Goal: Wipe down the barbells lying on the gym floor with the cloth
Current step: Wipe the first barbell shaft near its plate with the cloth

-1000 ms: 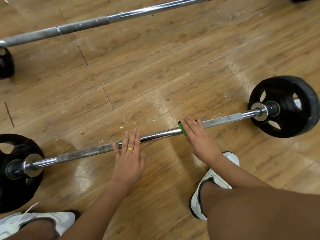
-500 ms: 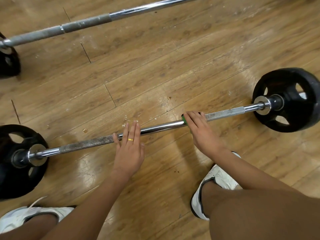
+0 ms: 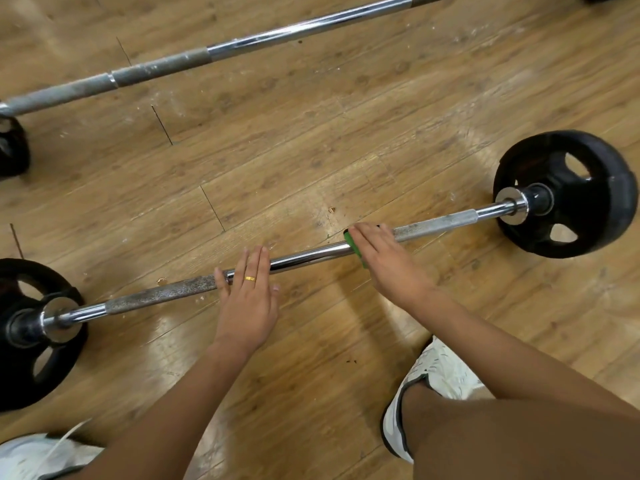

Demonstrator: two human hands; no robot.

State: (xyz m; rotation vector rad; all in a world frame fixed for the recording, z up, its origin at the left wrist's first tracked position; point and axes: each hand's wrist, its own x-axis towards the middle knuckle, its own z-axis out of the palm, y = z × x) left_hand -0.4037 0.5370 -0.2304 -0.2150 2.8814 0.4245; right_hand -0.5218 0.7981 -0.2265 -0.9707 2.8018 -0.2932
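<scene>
The right hand's fingers (image 3: 372, 235) bend over the near barbell (image 3: 311, 252) and hold the green cloth (image 3: 354, 249) wrapped against it. Only an edge of the cloth shows, at 9 o'clock of the right hand (image 3: 391, 265). The left hand's fingers (image 3: 254, 265) lie straight and together across the bar, holding nothing, and the left hand (image 3: 249, 303) steadies the bar where smooth chrome meets the speckled grip.

Little has changed on the bar itself. Compared with a second ago, both hands sit at nearly the same spots along it, the cloth still at the seam between the chrome and the right grip. I judge the stroke is pausing or only beginning. The right grip, out toward the plate (image 3: 588, 188) at 3 o'clock, looks still to be done, as does the left one.

What differs most is the view, which now takes in that plate whole. The second barbell (image 3: 277, 32) lies untouched at 12 o'clock on the floor (image 3: 311, 140).
</scene>
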